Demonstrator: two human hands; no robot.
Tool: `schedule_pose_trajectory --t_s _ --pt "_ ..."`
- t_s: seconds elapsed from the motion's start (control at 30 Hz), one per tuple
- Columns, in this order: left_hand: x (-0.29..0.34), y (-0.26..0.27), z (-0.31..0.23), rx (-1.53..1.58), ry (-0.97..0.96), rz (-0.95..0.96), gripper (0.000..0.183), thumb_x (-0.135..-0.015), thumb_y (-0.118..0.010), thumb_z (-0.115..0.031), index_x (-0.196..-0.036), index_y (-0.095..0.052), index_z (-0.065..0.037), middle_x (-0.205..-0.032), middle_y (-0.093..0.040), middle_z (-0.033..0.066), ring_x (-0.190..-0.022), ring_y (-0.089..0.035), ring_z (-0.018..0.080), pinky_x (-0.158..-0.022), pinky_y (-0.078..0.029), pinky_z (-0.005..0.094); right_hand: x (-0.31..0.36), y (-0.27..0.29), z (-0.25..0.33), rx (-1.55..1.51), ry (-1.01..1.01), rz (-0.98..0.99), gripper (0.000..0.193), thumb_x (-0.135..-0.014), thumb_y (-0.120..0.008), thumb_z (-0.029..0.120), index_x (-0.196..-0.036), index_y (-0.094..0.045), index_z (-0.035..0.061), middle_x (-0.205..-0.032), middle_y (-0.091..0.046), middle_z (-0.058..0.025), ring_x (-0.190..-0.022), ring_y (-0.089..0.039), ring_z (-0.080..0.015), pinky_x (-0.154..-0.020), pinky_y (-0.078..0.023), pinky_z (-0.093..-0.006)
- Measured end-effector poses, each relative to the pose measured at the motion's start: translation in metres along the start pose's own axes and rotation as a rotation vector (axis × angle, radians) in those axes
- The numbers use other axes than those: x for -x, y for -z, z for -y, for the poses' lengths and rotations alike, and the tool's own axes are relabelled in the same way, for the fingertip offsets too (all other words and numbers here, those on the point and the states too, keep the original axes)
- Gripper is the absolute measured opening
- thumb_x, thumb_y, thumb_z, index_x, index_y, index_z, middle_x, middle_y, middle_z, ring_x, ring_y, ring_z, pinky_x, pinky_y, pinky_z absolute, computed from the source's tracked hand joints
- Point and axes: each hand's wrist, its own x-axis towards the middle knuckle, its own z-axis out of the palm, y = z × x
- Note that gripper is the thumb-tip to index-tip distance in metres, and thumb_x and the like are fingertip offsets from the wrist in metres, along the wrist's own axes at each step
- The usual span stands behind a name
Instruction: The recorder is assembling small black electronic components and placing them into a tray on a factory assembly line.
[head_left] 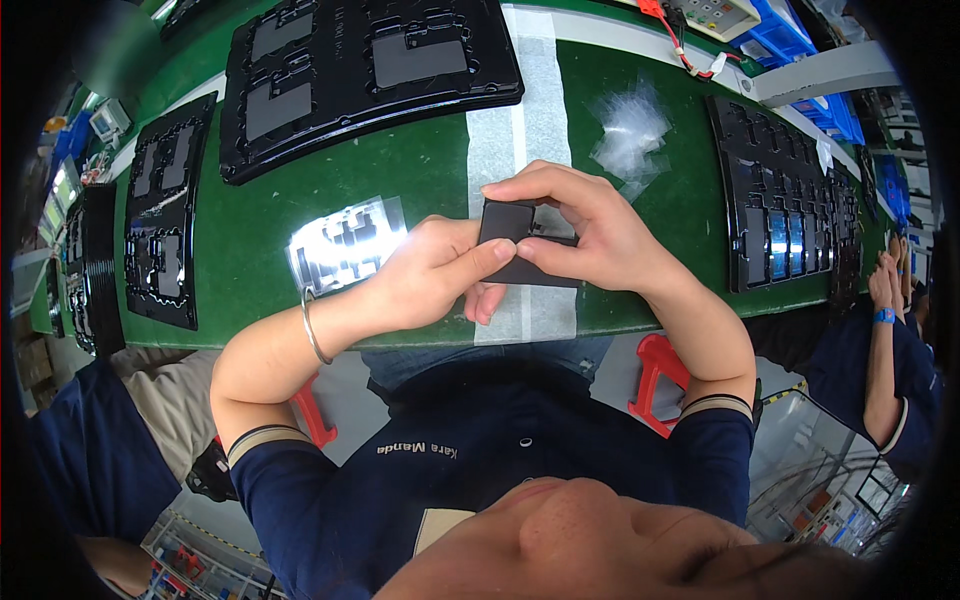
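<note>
A flat, dark piece with a step-shaped outline (pixel 508 222) is held between both my hands above the near part of the green table. My left hand (pixel 435 268) grips its left side, thumb lying on top and fingers curled beneath. From the right, my right hand (pixel 590 225) closes on the same piece, its thumb beside the left thumb and its index finger at the upper edge. The fingers partly cover the piece. Left of my left hand lies a shiny clear sheet with dark cut shapes (pixel 345 247).
A stack of black moulded trays (pixel 370 85) with grey pieces is at the far left. More black trays stand at left (pixel 165 210) and right (pixel 780 200). Thin clear films (pixel 630 135) lie beyond my right hand. A pale strip (pixel 520 100) crosses the green table (pixel 420 160). Co-workers sit on both sides.
</note>
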Motion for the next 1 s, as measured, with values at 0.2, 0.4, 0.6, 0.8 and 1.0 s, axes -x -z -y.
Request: schedule_pose_trajectory --t_s 0.2,0.4,0.6,0.8,1.0 --pt "-0.005 0.004 -0.003 0.049 0.027 0.025 0.035 -0.094 -0.038 -0.026 -0.075 -0.052 0.000 -0.058 -0.056 0.0057 -0.054 -0.056 0.0123 -0.050 -0.047 0.0239 -0.004 0.009 -0.009 -0.124 -0.056 0.040 0.044 -0.074 -0.058 0.005 -0.117 -0.050 0.0006 -0.103 -0.055 -0.0098 -0.098 -0.053 -0.0195 -0.088 -0.040 -0.0315" --pt "0.000 0.000 -0.003 0.080 -0.048 0.147 0.034 -0.094 -0.038 -0.022 -0.074 -0.052 0.001 -0.063 -0.059 0.0079 -0.057 -0.058 0.0136 -0.052 -0.048 0.0244 -0.009 0.009 -0.016 -0.613 -0.070 -0.046 0.045 -0.085 -0.056 0.024 -0.120 -0.046 -0.0018 -0.115 -0.053 -0.0154 -0.106 -0.051 -0.0221 -0.093 -0.037 -0.0350" --pt "0.004 -0.004 -0.003 0.214 -0.023 0.189 0.033 -0.094 -0.038 -0.022 -0.075 -0.052 0.001 -0.064 -0.059 0.0073 -0.058 -0.059 0.0142 -0.053 -0.049 0.0245 -0.007 -0.004 -0.017 -0.824 -0.110 0.043 0.052 -0.073 -0.067 0.031 -0.111 -0.053 -0.0016 -0.111 -0.054 -0.0171 -0.102 -0.053 -0.0252 -0.089 -0.042 -0.0365" --pt "0.004 -0.001 -0.001 0.178 -0.069 0.226 0.032 -0.094 -0.038 -0.022 -0.078 -0.052 0.001 -0.064 -0.059 0.0070 -0.058 -0.059 0.0144 -0.053 -0.049 0.0247 -0.007 -0.006 -0.020 -0.903 -0.087 0.058 0.044 -0.075 -0.066 0.025 -0.108 -0.055 -0.0029 -0.108 -0.057 -0.0144 -0.101 -0.055 -0.0228 -0.090 -0.043 -0.0340" --pt "0.002 -0.002 -0.001 0.223 -0.014 0.253 0.031 -0.094 -0.038 -0.022 -0.079 -0.053 0.001 -0.064 -0.059 0.0070 -0.058 -0.059 0.0140 -0.053 -0.049 0.0236 -0.004 -0.003 -0.020 -0.844 -0.018 0.043 0.045 -0.077 -0.066 0.023 -0.112 -0.052 -0.0024 -0.109 -0.057 -0.0148 -0.100 -0.055 -0.0222 -0.091 -0.043 -0.0341"
